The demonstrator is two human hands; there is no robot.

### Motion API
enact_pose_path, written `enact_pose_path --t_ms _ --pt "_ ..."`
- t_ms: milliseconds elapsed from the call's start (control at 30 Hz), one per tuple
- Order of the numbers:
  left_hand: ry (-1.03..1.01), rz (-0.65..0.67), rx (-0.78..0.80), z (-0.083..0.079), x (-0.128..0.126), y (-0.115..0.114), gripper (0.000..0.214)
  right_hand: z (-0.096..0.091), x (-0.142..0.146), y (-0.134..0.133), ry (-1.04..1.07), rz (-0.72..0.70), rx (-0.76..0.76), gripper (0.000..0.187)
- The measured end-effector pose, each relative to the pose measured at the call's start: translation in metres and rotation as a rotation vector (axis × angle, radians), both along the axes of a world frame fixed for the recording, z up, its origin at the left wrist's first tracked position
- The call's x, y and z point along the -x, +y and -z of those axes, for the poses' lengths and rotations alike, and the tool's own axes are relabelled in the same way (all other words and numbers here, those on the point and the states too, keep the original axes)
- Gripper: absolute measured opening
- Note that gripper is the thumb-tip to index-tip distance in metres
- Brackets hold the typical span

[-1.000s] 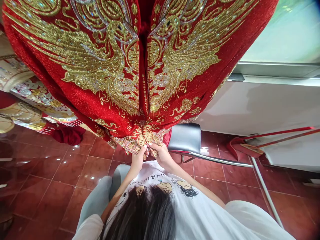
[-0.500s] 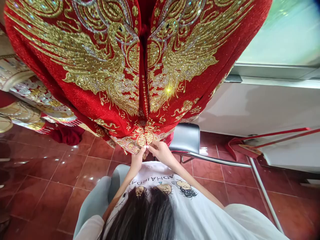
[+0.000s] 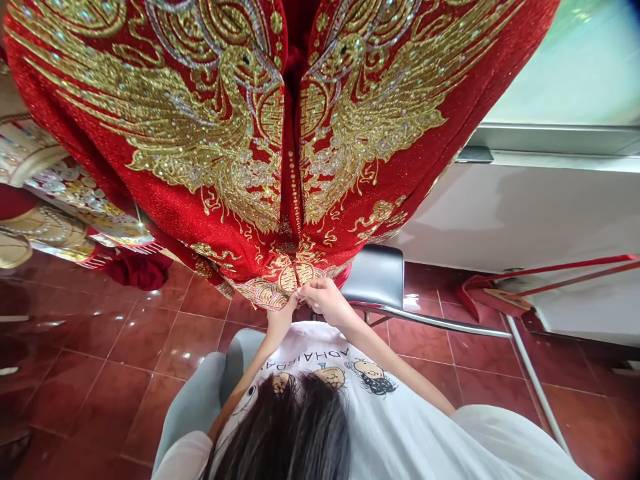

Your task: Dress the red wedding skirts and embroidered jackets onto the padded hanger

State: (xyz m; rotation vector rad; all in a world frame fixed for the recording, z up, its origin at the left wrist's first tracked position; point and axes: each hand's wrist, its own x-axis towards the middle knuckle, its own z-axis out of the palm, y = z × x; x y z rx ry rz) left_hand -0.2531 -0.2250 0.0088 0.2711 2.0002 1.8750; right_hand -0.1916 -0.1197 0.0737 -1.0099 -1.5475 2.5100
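I am looking at the red jacket (image 3: 235,153), which is spreading straight ahead of both hands, its front opening (image 3: 292,193) running lengthwise down toward them. The black chair (image 3: 379,277) is standing beyond the right side. The patterned hem (image 3: 263,292) is meeting both grips at the jacket's lower front. The right hand (image 3: 325,300) is pinching the hem from the right, the left hand (image 3: 281,316) from the left; both are touching, so neither is nearer. Just above, the split gold roundel (image 3: 305,272) is straddling the opening. Whether anything smaller is sitting inside either pinch, I cannot tell.
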Motion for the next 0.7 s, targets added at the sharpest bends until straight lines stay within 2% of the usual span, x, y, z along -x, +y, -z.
enact_pose_path --t_ms 167,300,500,700 --pt "0.031 0.001 0.005 -0.002 0.001 0.007 0.028 0.003 0.006 -0.001 -0.003 0.084 0.132 0.019" --pt "0.054 0.021 0.015 -0.001 0.002 0.006 0.025 0.007 0.01 -0.001 -0.009 0.101 0.171 0.019" --pt "0.071 0.053 0.015 0.011 0.003 0.001 0.016 0.018 0.009 -0.004 -0.055 0.1 0.085 0.019" --pt "0.052 0.112 0.019 0.016 0.013 -0.006 0.024 0.016 0.004 0.0 -0.09 0.04 0.003 0.013"
